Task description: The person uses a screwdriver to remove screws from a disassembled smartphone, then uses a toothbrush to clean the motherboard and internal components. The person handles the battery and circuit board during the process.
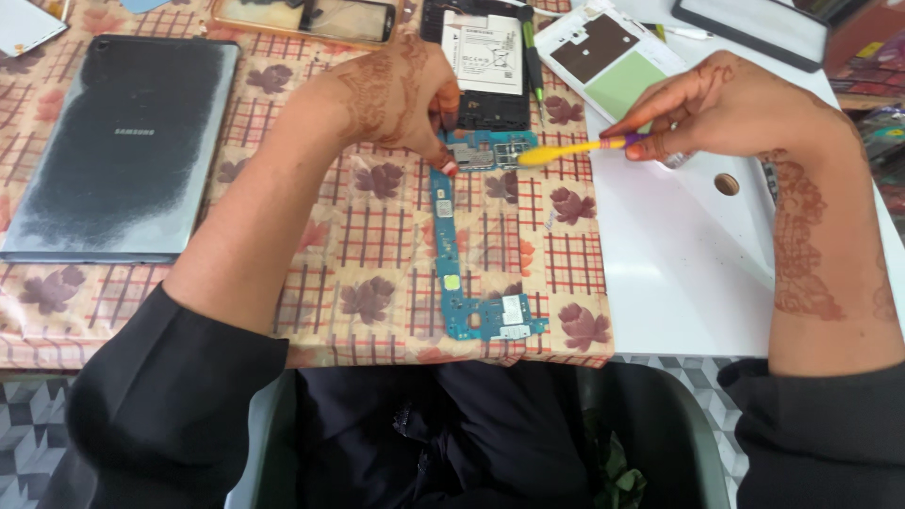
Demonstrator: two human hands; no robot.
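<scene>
Blue circuit board [459,247], long and C-shaped, lies on the patterned tablecloth [377,283] right of the dark tablet [123,151], its far end pinned under the closed fingertips of the left hand [401,94]. To the right, the right hand [731,108] grips a yellow toothbrush [566,149] whose head touches that far end beside the white panel [679,254]. Brushing the board looks under way; steady pressure and short, light strokes seem needed.
</scene>
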